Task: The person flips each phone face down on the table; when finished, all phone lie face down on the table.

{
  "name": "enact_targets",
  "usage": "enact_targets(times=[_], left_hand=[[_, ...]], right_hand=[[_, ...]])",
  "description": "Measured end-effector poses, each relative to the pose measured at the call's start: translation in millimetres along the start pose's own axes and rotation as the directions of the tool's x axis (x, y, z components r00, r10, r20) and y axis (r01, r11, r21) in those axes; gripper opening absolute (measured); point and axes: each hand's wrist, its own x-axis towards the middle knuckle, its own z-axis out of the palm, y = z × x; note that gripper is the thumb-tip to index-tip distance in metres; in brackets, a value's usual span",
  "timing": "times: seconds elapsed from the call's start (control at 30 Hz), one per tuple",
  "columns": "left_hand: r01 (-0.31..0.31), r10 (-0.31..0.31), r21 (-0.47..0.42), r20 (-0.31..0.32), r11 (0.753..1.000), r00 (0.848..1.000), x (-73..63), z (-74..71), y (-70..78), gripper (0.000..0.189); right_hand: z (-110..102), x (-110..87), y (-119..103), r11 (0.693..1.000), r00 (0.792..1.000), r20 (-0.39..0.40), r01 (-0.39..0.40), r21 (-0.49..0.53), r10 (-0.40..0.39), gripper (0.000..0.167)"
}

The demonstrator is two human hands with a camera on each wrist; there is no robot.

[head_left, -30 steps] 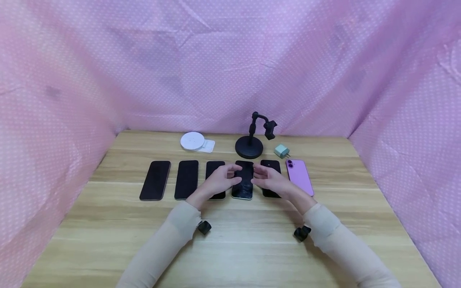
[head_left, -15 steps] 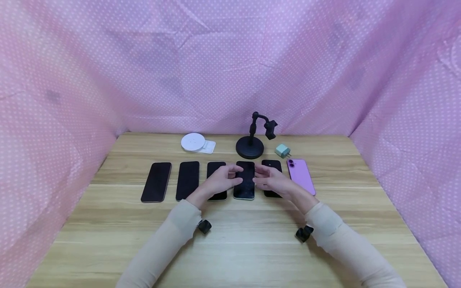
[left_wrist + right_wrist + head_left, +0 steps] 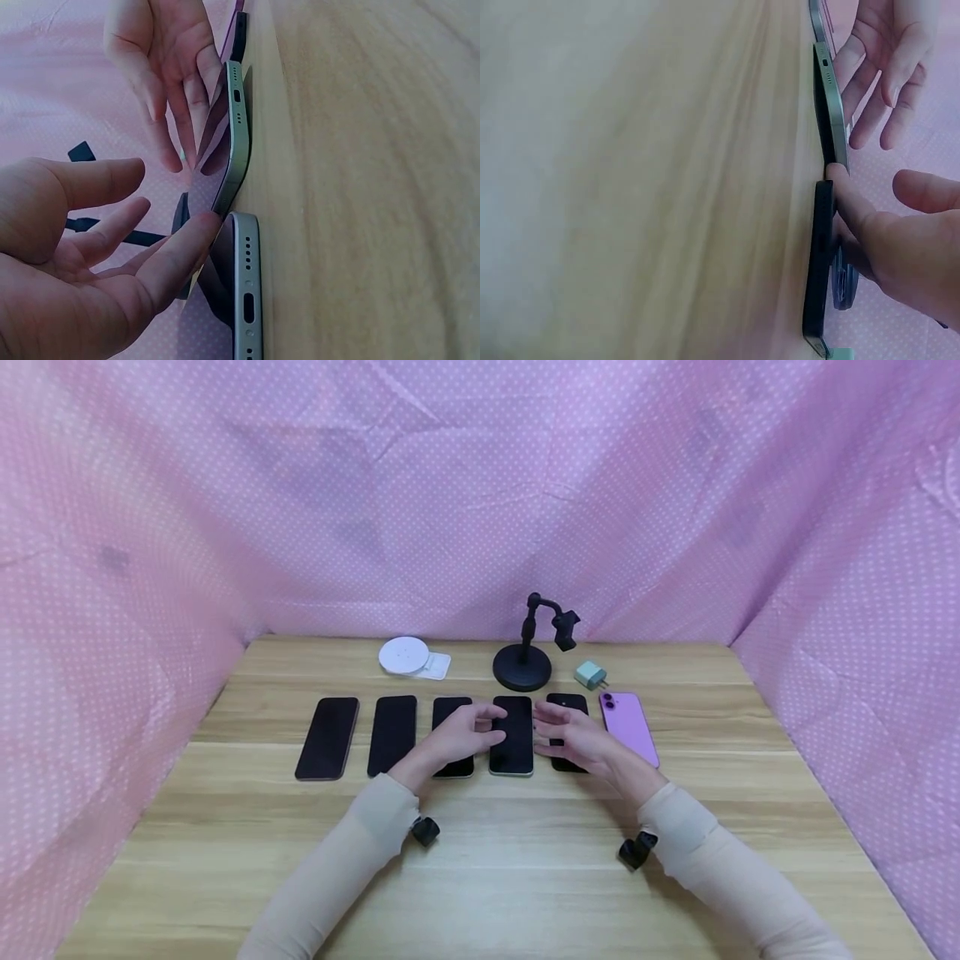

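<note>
A phone with a dark screen and pale green edge [image 3: 512, 752] lies face up on the table between my two hands. My left hand [image 3: 459, 735] is at its left side, over a silver-edged phone [image 3: 453, 768]; the thumb and fingers are spread and reach over the near edge. In the left wrist view one fingertip [image 3: 206, 221] is at the pale green phone's side; contact is uncertain. My right hand [image 3: 581, 742] is on the right, fingers loosely spread above a black phone [image 3: 567, 701]. In the right wrist view a fingertip [image 3: 836, 174] is close to the pale green phone's side.
More phones lie in the same row: two dark ones [image 3: 327, 739] [image 3: 392, 735] at left and a pink one [image 3: 628, 727] at right. Behind stand a white charging disc [image 3: 403, 655] on a white card [image 3: 435, 666], a black phone stand [image 3: 522, 667] and a mint plug [image 3: 591, 674].
My right hand has drawn slightly rightward, away from the pale green phone. The left hand stays almost where it was. The whole view has shifted a little; the phones keep their row.
</note>
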Motion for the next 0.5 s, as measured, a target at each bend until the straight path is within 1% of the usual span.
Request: enact_targets(times=[0.27, 0.5], left_hand=[[0.008, -0.008, 0.006, -0.001, 1.000, 1.000, 1.2, -1.4, 0.5, 0.039], [0.006, -0.006, -0.029, 0.005, 1.000, 1.000, 0.1, -0.7, -1.8, 0.040]], right_hand=[[-0.2, 1.1, -2.2, 0.999, 1.000, 0.010, 0.001, 0.051, -0.002, 0.063], [-3.1, 0.7, -1.3, 0.993, 0.999, 0.031, 0.004, 0.116, -0.007, 0.063]])
